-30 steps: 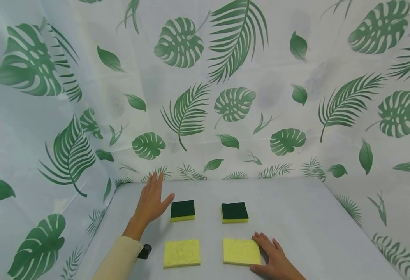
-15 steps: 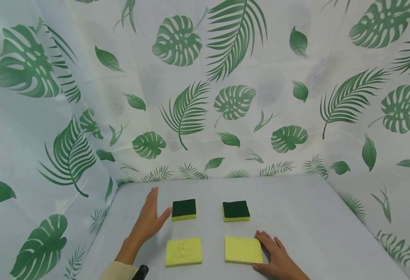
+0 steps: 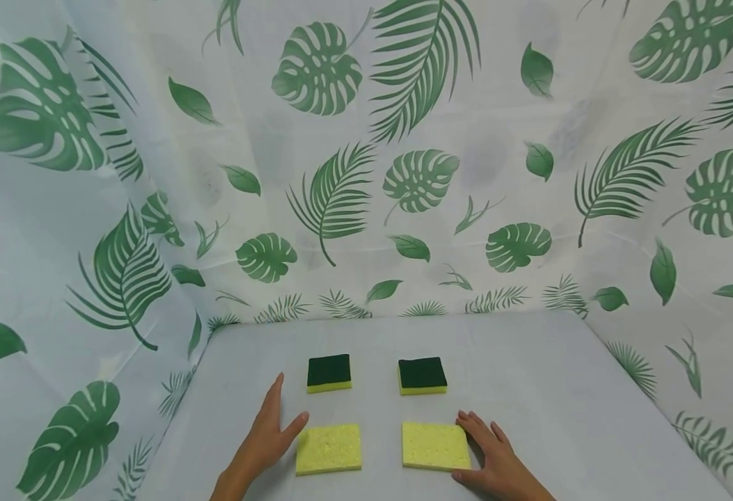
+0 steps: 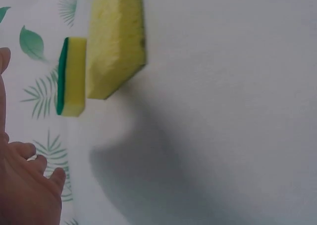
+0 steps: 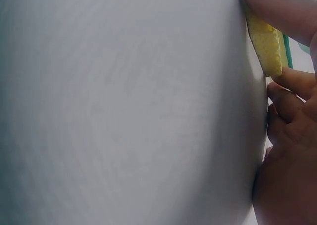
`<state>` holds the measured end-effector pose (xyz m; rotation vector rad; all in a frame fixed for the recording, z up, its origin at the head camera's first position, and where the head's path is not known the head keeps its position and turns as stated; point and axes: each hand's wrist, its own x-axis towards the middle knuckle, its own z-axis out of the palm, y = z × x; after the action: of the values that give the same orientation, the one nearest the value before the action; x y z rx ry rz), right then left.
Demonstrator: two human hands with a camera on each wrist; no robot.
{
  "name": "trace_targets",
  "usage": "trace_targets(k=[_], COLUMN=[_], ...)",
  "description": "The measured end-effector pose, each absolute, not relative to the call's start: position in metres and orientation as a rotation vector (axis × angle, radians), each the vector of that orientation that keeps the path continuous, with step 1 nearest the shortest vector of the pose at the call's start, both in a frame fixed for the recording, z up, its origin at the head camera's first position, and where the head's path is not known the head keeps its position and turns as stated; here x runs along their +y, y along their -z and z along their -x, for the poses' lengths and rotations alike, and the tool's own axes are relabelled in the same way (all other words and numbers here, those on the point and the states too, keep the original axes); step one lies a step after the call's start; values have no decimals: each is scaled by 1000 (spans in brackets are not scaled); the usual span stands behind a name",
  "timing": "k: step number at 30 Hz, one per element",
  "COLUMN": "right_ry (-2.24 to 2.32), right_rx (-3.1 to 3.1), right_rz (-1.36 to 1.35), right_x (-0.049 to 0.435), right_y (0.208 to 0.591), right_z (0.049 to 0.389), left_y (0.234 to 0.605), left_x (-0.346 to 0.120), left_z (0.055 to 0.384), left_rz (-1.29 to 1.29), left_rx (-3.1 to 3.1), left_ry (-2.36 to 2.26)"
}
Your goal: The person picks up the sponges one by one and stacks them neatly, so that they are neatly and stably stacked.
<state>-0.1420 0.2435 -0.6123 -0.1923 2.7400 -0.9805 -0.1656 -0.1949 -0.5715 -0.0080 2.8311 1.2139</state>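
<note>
Lying just to the right of the left hand (image 3: 266, 438), the near left sponge (image 3: 330, 450) is resting flat on the table (image 3: 529, 376), yellow face up, its long axis running from side to side. The left thumb is pointing towards its far left corner, so one short end is facing the palm. The left hand is holding nothing: its fingers are extending forward, thumb spread, and in the left wrist view a gap is showing between hand and sponge. Of the two hands, the left is sitting nearer to this sponge.

The right hand (image 3: 498, 463) is gripping the right end of the near right sponge (image 3: 435, 446), fingertips curling at the far corner and thumb bending along the near edge; how firmly it is squeezing, I cannot tell. That sponge is also lying crosswise, yellow side up. Behind them, the far left sponge (image 3: 329, 372) and far right sponge (image 3: 422, 376) are showing dark green tops, and a leaf-patterned cloth (image 3: 366, 104) is hanging beyond the table.
</note>
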Motion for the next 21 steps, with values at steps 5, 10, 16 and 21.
trace_targets(k=[5,10,16,21], right_ry=[988,1000,999,985], right_rx=[2745,2744,2746,2744], right_rz=[202,217,209,194], right_x=[243,243,244,244], right_y=[612,613,615,614], right_z=[141,141,139,139], left_y=[588,605,614,615], left_x=[-194,-192,-184,-179], left_z=[156,148,141,142], left_rz=[17,11,84,110], left_rx=[2797,2774,2772,2774], left_ry=[-1232,-1243,-1154,-1032])
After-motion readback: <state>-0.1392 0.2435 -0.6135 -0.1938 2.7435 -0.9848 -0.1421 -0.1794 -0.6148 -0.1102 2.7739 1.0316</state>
